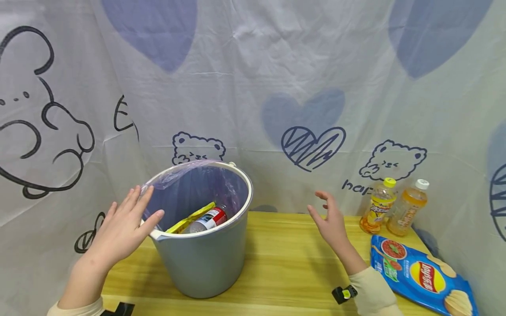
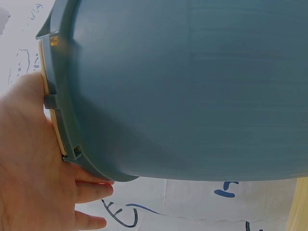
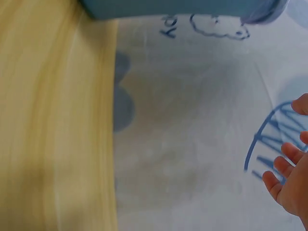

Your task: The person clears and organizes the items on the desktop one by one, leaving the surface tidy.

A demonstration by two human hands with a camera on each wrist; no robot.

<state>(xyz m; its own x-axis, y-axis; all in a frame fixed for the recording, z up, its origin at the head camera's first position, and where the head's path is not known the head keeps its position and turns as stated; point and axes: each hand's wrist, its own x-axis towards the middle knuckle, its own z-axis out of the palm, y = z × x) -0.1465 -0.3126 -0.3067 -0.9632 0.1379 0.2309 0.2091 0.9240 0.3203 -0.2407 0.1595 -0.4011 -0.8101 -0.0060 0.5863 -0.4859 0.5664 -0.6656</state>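
My left hand (image 1: 122, 228) rests on the near-left rim of a grey trash bin (image 1: 205, 263), its fingers straight and slightly spread. In the left wrist view the palm lies along the rim and the fingertips (image 2: 94, 192) reach past the bin's edge. A purple plastic liner (image 1: 174, 177) covers the inside of the bin. In it lie a yellow wrapper (image 1: 191, 218) and a clear bottle with a red and white label (image 1: 209, 218). My right hand (image 1: 330, 221) is raised above the table to the right of the bin, holding nothing, thumb apart from loosely bent fingers.
On the right of the wooden table (image 1: 284, 263) stand a yellow-capped bottle (image 1: 378, 206) and a white-capped bottle (image 1: 408, 208) of orange drink. Before them lies a blue chip bag (image 1: 423, 274). A printed cloth (image 1: 253, 109) hangs behind the table.
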